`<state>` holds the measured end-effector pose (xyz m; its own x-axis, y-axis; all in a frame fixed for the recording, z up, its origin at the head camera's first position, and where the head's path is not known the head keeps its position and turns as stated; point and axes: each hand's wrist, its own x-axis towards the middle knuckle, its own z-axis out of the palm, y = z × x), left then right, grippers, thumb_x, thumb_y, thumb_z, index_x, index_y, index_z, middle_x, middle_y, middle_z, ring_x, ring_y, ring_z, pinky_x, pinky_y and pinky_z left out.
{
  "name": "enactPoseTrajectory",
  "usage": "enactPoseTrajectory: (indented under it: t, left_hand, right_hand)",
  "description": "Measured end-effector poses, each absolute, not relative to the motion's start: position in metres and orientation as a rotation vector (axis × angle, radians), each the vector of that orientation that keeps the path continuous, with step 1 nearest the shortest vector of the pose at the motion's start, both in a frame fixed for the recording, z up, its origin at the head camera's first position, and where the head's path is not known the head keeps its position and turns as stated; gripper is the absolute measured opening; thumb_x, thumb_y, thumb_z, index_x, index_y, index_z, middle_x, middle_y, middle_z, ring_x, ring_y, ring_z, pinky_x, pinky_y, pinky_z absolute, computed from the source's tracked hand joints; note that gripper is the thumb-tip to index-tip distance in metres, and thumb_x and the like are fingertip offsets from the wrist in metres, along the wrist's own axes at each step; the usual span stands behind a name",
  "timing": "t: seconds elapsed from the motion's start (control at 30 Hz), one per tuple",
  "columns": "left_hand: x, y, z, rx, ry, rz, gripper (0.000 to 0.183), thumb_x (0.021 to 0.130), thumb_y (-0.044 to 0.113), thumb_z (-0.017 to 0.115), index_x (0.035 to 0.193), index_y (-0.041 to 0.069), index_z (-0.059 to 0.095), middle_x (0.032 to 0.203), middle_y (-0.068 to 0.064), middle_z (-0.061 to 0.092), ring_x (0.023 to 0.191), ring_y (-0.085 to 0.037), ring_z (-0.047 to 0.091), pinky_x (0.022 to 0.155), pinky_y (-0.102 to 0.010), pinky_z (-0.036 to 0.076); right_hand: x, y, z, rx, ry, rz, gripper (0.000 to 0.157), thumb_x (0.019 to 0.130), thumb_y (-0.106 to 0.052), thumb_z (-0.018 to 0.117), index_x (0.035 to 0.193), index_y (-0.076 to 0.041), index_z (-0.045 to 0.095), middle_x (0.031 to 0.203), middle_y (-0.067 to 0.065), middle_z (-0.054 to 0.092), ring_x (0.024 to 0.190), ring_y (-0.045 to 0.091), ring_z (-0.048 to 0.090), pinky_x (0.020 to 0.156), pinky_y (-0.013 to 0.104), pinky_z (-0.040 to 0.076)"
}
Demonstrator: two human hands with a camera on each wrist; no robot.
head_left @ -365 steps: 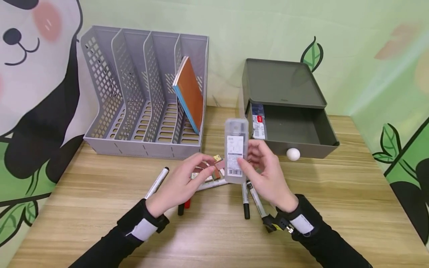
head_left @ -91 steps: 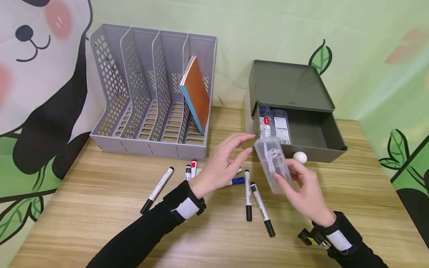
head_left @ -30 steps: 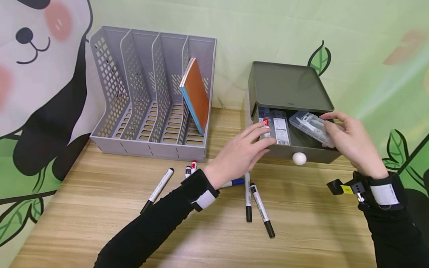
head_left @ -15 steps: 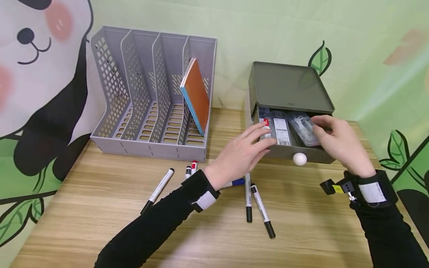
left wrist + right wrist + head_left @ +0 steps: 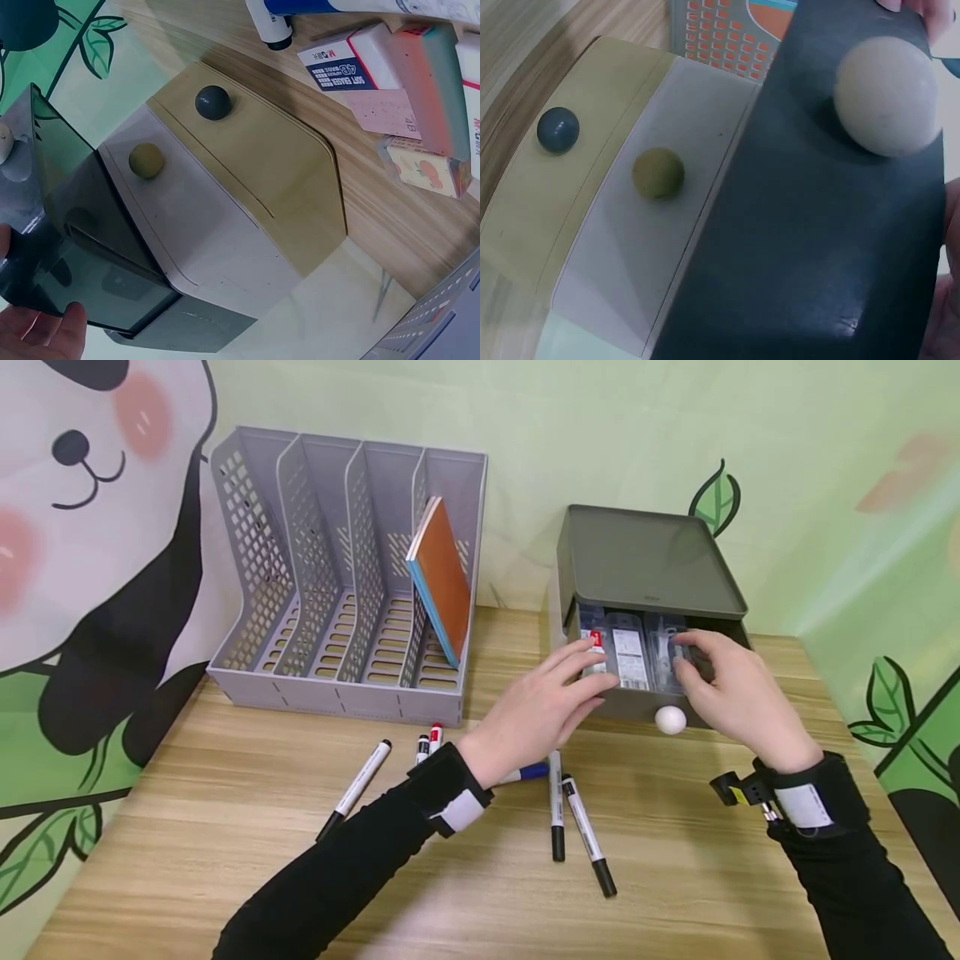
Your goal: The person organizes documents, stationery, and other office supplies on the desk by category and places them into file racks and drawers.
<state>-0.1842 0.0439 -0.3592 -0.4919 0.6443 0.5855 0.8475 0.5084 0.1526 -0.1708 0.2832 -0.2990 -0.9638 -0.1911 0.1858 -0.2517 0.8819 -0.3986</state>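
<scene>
The clear plastic case lies front-to-back in the drawer, centre-right of frame, left of our nearer right hand; whether that pinches, we cannot tell; our left hand is spread.

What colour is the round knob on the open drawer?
White; the knob on the open drawer shows best in the right wrist view.
</scene>
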Motion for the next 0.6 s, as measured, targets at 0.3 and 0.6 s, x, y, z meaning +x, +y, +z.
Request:
enactPoseTrajectory:
  t: [0.3, 0.6]
  left_hand:
    - [-0.1843, 0.0442, -0.3583, -1.223, -2.307, -0.604, 0.028, 0.099, 0.022, 0.05, 0.123, 0.014, 0.06, 0.131, -0.008, 0.054, 0.135, -0.023, 0.035, 0.107, -0.03, 0.036]
    - [-0.1838, 0.0441, -0.3588, -1.219, -2.323, -0.598, 0.029, 0.099, 0.023, 0.049, 0.124, 0.015, 0.06, 0.133, -0.008, 0.052, 0.135, -0.024, 0.035, 0.106, -0.031, 0.037]
  right_hand:
    - [-0.1711, 0.2808, -0.3005, 0.45, -3.017, 0.479, 0.055, 0.1, -0.044, 0.034, 0.134, -0.003, 0.051, 0.127, 0.024, 0.056, 0.101, 0.038, 0.06, 0.081, 0.059, 0.046]
    - [-0.1651, 0.281, -0.306, 0.448, -2.917, 0.494, 0.049, 0.099, -0.042, 0.04, 0.127, -0.005, 0.058, 0.112, 0.02, 0.064, 0.082, 0.029, 0.062, 0.067, 0.05, 0.048]
